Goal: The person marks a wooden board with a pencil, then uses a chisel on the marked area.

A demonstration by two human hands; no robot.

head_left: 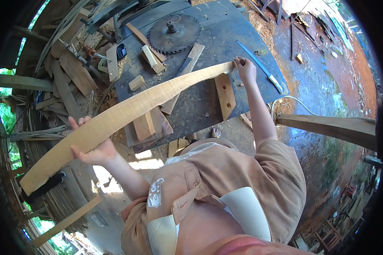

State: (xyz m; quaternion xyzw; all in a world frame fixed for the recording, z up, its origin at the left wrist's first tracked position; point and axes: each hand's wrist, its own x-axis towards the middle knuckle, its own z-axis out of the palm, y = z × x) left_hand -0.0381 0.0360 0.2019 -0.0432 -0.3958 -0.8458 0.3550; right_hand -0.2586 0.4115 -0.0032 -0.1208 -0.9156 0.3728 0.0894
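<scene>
A long, curved wooden board (136,104) slants across the view, its wide end at the lower left and its narrow end at the upper right. My left hand (94,151) grips the wide part from below, thumb on the near face and fingertips showing past the far edge. At the narrow tip, my right hand (245,71) pinches the wood between fingers and thumb. Both hands are closed on it. The board is held above a dark worktable (195,100), hiding part of it. The lower edge of the board looks rough in places.
A toothed circular saw blade (173,34) lies on the worktable with a metal piece at its centre. Near it are small wood blocks (153,59), a drilled block (225,97) and a blue strip (259,66). A wooden beam (327,127) juts in at right; planks (76,70) crowd the left.
</scene>
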